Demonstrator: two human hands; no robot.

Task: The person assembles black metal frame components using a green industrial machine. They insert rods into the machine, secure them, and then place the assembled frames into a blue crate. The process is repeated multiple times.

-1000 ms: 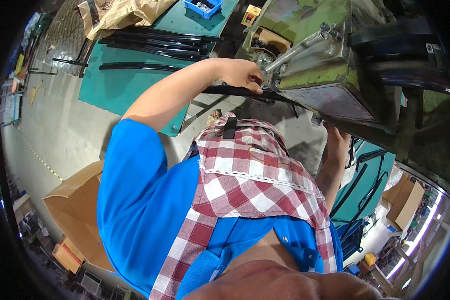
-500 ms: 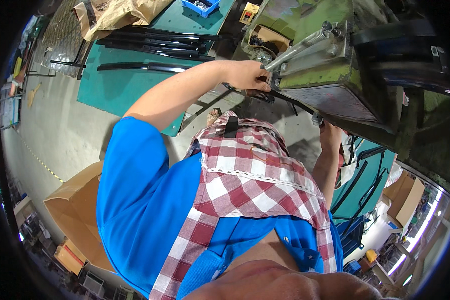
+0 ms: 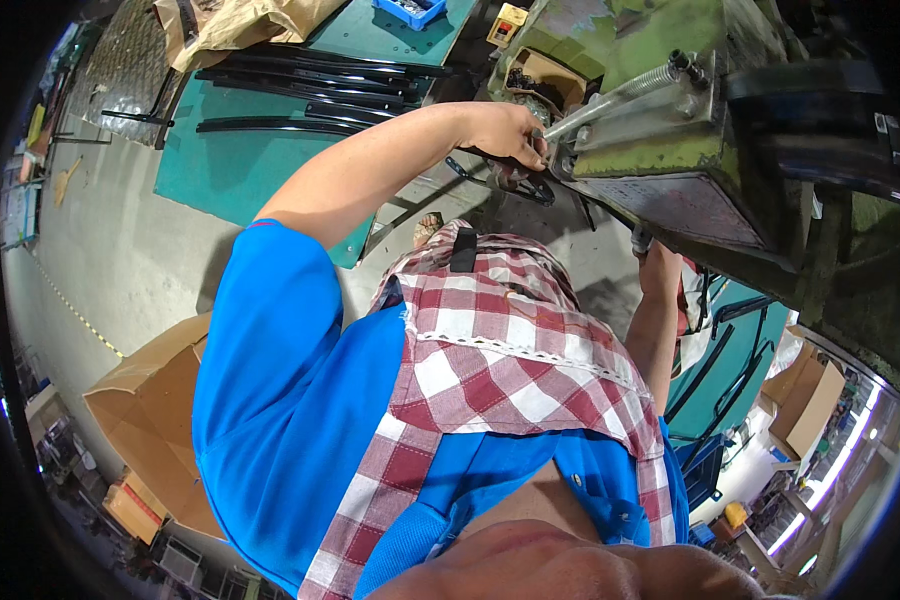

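My left hand (image 3: 508,134) is at the left end of a green machine (image 3: 660,150), its fingers bent and pressed together by a metal bracket (image 3: 562,160). Whatever they grip is too small to make out. A spring-wrapped metal rod (image 3: 625,98) slants up and right from beside these fingers. Under the machine's lower edge, my right hand (image 3: 658,268) is closed next to a grey metal fitting (image 3: 641,238); what it grips is mostly hidden. A dark metal part (image 3: 538,190) hangs below my left hand.
Long black bars (image 3: 310,80) lie on a teal table (image 3: 200,175), with a blue tray (image 3: 410,12) and brown paper (image 3: 255,28). More black bars (image 3: 735,365) rest at right. An open cardboard box (image 3: 160,390) stands left; a smaller box (image 3: 545,78) sits behind the machine.
My left hand has shifted slightly up and away, uncovering more of the dark part beneath it. The machine appears a little farther right in view. My right hand has hardly moved.
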